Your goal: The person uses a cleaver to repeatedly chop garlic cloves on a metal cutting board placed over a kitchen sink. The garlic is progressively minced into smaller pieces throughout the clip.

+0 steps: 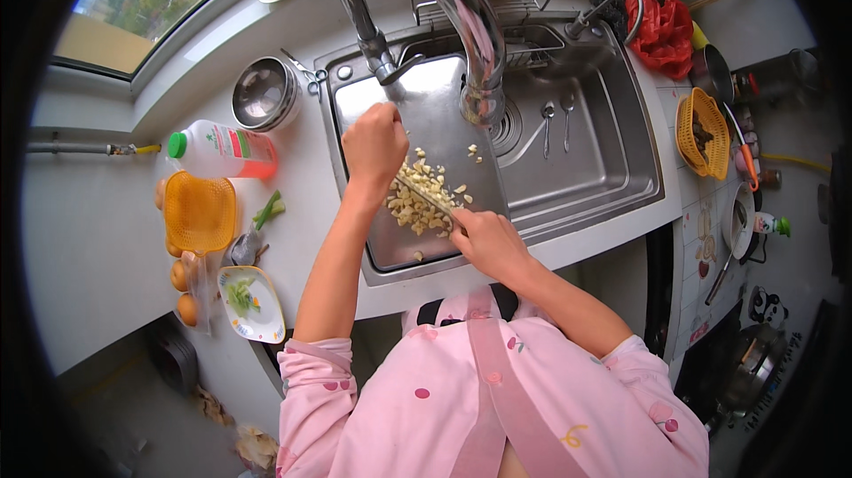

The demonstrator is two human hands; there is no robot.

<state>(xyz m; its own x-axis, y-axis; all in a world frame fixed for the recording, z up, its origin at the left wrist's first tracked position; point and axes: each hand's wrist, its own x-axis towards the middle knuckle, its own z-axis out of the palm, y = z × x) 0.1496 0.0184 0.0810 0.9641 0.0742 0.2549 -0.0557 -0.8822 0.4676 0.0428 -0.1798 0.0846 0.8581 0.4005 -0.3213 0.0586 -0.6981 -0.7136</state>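
My right hand (491,241) grips the handle of a kitchen knife (426,196), whose blade lies slantwise across a heap of chopped garlic (416,212). My left hand (375,148) is a closed fist above the blade's far end. Whether it touches the blade is hidden from this angle. Under the garlic is a metal cutting board (426,112) laid over the left part of the sink. A few loose pieces lie apart from the heap, towards the board's right side and front edge.
A chrome faucet (482,45) arches over the board. Two spoons (547,125) lie in the sink basin (599,158). Left are steel bowls (263,95), scissors (314,82), a bottle (223,148), a yellow basket (200,212) and a plate (269,318) of cut greens. Another yellow basket (715,135) stands right.
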